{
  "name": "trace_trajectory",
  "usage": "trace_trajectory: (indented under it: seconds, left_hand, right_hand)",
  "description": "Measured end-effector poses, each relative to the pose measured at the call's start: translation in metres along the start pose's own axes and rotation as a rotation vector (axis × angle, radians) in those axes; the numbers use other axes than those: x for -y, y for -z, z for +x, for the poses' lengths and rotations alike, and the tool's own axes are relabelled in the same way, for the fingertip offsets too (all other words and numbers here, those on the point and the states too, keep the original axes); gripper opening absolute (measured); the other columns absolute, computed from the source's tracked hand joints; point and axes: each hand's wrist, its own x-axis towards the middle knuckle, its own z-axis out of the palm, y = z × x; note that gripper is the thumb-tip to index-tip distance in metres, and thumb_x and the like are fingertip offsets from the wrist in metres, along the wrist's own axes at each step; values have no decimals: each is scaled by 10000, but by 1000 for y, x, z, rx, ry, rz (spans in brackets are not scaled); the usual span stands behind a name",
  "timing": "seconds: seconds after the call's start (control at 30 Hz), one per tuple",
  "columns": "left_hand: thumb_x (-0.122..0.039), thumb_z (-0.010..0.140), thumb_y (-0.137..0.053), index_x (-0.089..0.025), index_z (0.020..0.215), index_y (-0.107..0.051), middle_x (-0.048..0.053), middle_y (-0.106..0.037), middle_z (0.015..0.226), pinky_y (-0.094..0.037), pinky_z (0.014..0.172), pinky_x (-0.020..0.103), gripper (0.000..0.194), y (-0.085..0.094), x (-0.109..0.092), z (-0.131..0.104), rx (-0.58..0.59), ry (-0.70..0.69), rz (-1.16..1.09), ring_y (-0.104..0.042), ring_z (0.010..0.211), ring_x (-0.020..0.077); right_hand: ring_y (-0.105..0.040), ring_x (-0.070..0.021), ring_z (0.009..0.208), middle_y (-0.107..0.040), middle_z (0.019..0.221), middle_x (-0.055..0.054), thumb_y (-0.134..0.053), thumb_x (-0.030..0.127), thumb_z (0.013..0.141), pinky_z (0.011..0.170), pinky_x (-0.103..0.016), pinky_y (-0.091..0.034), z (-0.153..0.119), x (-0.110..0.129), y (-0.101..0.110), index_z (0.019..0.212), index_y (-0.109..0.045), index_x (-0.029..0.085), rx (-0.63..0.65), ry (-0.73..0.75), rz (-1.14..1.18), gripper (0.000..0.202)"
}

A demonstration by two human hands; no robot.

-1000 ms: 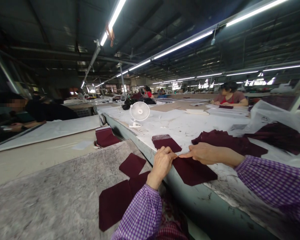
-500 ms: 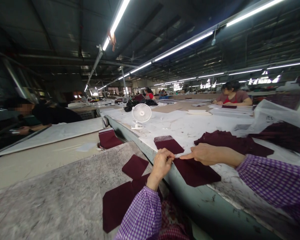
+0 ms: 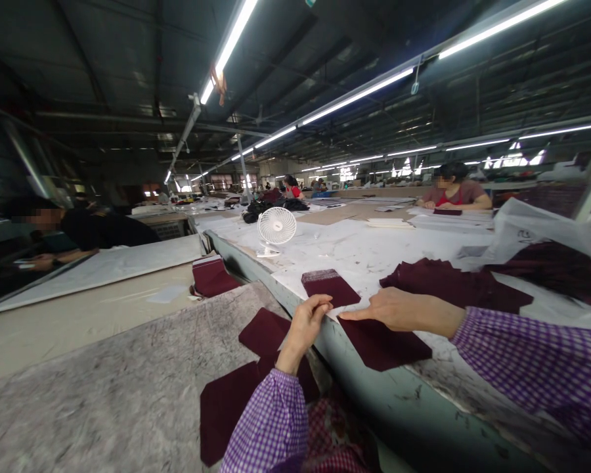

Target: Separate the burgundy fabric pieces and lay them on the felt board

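Note:
My left hand (image 3: 306,323) is closed in a pinch just above the edge of the white-covered table; whatever its fingertips hold is too small to make out. My right hand (image 3: 398,309) has its index finger stretched out, the tip on the corner of a maroon fabric piece (image 3: 384,343). That piece lies partly over the table edge. Behind my left fingertips rests another maroon fabric piece (image 3: 331,287) with a pale-marked far end. More maroon cut pieces (image 3: 229,404) are spread on the grey-stained surface to the left, partly hidden by my left forearm.
A small white fan (image 3: 276,226) stands on the white-covered table (image 3: 345,246). Maroon fabric (image 3: 438,282) is heaped to the right beside a clear plastic bag (image 3: 536,230). A gap runs between the two tables. One co-worker (image 3: 456,190) sits across; another person (image 3: 103,226) leans at left.
My left hand has drawn back left from the corner of the maroon piece, still pinching. My right fingertip stays at that corner. The view has shifted slightly.

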Motion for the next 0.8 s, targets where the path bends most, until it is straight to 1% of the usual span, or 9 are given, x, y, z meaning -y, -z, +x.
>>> trace_trajectory:
  seconds: [0.07, 0.17, 0.3, 0.37, 0.47, 0.53, 0.6, 0.7, 0.8]
  left_hand:
    - [-145, 871, -464, -152, 1067, -629, 70, -679, 956, -485, 833, 303, 257, 1, 4, 1, -34, 43, -43, -632, 830, 150]
    - [-106, 846, -465, -153, 1027, -647, 69, -674, 979, -483, 838, 303, 260, 1, 2, 2, -33, 23, 84, -633, 830, 149]
    - [-88, 812, -497, -172, 1033, -663, 54, -666, 951, -469, 831, 310, 288, -2, -13, 9, 22, 7, 387, -618, 871, 172]
    - [-123, 806, -534, -178, 1041, -666, 51, -653, 935, -466, 827, 318, 275, -6, -20, 15, 79, -1, 524, -604, 881, 187]
    - [-220, 808, -588, -195, 998, -687, 58, -629, 951, -451, 867, 347, 216, -11, -26, 23, 157, -23, 701, -564, 962, 225]
    - [-260, 812, -597, -203, 959, -700, 61, -621, 966, -437, 898, 362, 188, -14, -27, 28, 180, -24, 779, -538, 1002, 240]
    - [-260, 820, -585, -202, 954, -698, 61, -617, 994, -435, 912, 354, 184, -16, -28, 30, 191, -29, 806, -529, 1014, 233]
    - [-231, 830, -553, -188, 1000, -676, 66, -613, 1047, -440, 916, 341, 214, -19, -31, 33, 213, -59, 841, -532, 1031, 226]
    - [-208, 835, -512, -180, 979, -670, 81, -626, 1034, -444, 905, 361, 216, -24, -35, 35, 242, -84, 934, -541, 1028, 243]
  right_hand:
    - [-561, -166, 572, -636, 667, -28, -407, -50, 782, 517, -255, -279, 0, 4, -4, 1432, -386, 354, -29, -20, -42, 765]
    - [-563, -166, 551, -631, 641, -21, -390, -40, 819, 507, -254, -264, 2, 7, -10, 1452, -334, 371, -49, -36, -97, 757]
    - [-593, -161, 612, -668, 870, -75, -408, 13, 855, 536, -250, -299, 4, 4, -21, 1427, -366, 403, -115, -81, -93, 693]
    - [-613, -174, 682, -650, 992, -98, -463, 68, 854, 582, -255, -350, 4, 1, -25, 1414, -401, 370, -128, -156, 13, 640]
    - [-618, -212, 869, -639, 1074, -92, -530, 163, 837, 722, -287, -419, 2, -11, -26, 1380, -456, 281, -136, -201, 325, 561]
    - [-605, -214, 904, -655, 1042, -71, -526, 195, 825, 763, -296, -425, -4, -27, -24, 1305, -516, 239, -151, -198, 518, 483]
    - [-606, -204, 819, -667, 925, -48, -514, 222, 812, 722, -294, -428, -15, -52, -23, 1228, -546, 211, -168, -254, 633, 418]
    - [-608, -201, 745, -659, 828, -36, -500, 267, 804, 689, -299, -433, -40, -100, -36, 1178, -537, 190, -189, -456, 665, 384]
    - [-627, -242, 840, -673, 901, -73, -507, 280, 788, 723, -330, -444, -65, -138, -65, 1122, -565, 191, -129, -773, 535, 351]
